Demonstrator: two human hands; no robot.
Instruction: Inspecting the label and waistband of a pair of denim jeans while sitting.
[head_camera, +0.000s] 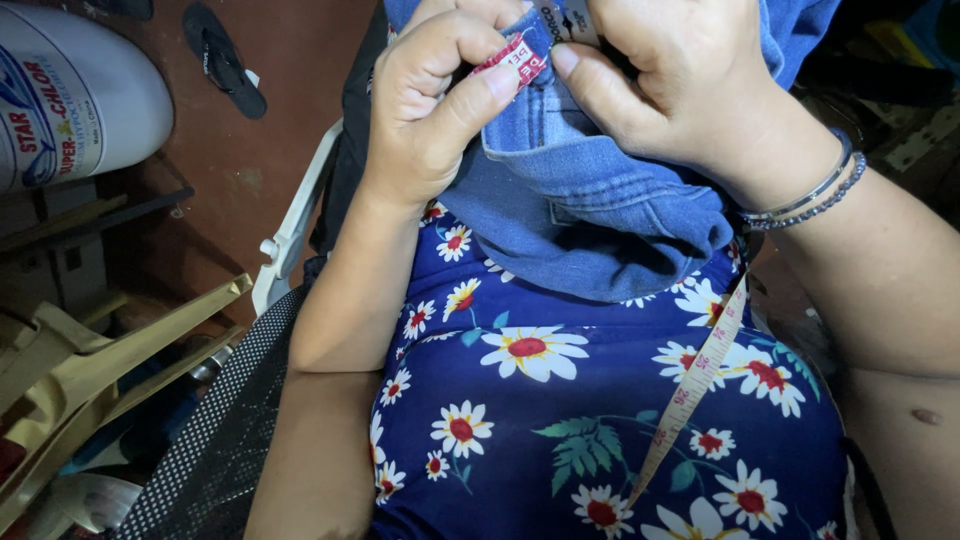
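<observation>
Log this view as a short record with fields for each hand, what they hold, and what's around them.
left hand: thumb and fingers pinch the red label on the denim garment
right hand: grips the garment's top edge beside the label
denim garment: blue, bunched, held up over the lap
red label: small, sewn at the garment's edge
tape measure: yellow, draped across the floral dress
floral dress: dark blue with daisies
bracelets: on the right wrist
white drum: at upper left
sandal: on the floor

bright centre, dark murky edges
</observation>
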